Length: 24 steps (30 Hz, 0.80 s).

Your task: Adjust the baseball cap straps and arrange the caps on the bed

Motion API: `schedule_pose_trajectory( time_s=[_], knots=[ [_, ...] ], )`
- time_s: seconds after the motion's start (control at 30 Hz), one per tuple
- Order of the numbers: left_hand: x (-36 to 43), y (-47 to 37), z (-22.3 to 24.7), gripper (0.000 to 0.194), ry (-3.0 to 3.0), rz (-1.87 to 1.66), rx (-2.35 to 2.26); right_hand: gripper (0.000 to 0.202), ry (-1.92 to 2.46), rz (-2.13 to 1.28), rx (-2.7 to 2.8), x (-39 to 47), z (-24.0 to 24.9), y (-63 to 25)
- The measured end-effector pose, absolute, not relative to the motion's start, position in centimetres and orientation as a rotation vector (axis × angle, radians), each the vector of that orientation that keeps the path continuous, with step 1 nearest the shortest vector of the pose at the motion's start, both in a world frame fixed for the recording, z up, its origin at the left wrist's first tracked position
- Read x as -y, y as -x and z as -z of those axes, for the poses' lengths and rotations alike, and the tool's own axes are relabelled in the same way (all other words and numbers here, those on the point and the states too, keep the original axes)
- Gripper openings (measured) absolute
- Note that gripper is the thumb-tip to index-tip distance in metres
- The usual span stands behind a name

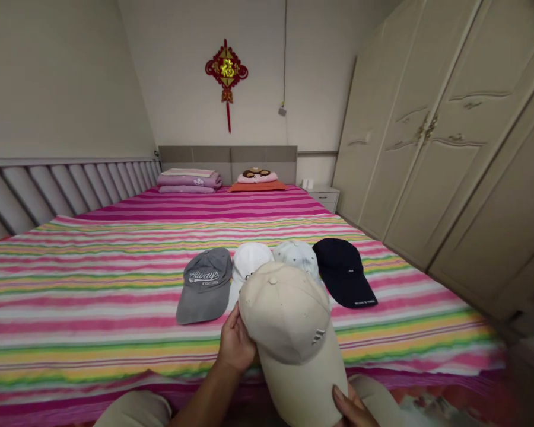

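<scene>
A beige baseball cap (285,308) is held up in front of me, its brim toward me and a small dark logo on its front. My left hand (237,341) grips the cap's left side, with some fingers hidden behind it. At the lower right, my right hand (351,406) pinches the edge of the brim, thumb on top. Beyond it, caps lie in a row on the bed: a grey cap (207,281) with white lettering, a white cap (251,258), a pale blue cap (296,254) and a black cap (342,267). The beige cap partly covers the white and pale blue ones.
The caps lie on a bed with a striped sheet (107,284). Folded bedding (189,181) and a pillow (257,177) sit by the headboard (196,157). A wardrobe (427,148) and a nightstand (324,197) stand to the right; a padded rail (71,190) runs along the left.
</scene>
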<state>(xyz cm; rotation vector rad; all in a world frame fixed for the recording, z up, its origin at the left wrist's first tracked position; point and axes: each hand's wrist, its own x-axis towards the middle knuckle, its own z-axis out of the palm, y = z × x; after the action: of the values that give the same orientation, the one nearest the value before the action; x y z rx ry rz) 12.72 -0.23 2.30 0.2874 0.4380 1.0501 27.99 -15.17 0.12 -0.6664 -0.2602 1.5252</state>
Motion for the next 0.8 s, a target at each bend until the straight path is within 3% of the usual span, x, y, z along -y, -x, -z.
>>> schedule_pose_trajectory(
  time_s=[0.3,0.4,0.57,0.8],
  knots=[
    [1.2,-10.6,1.8,0.021,-0.525,-0.818,-0.628,0.046,0.714,-1.137,0.156,12.7,-2.6,-38.3],
    [1.2,-9.4,3.3,0.024,-0.745,-0.815,-0.78,0.029,0.768,-0.98,0.044,10.5,-4.8,-43.0],
    [0.7,-8.8,4.6,0.033,-0.93,-0.743,-0.883,0.034,0.759,-0.819,0.056,6.6,-7.6,-49.2],
    [0.4,-8.9,5.3,0.038,-0.906,-0.715,-0.919,0.03,0.847,-0.695,0.012,3.6,-6.9,-54.3]
  ],
)
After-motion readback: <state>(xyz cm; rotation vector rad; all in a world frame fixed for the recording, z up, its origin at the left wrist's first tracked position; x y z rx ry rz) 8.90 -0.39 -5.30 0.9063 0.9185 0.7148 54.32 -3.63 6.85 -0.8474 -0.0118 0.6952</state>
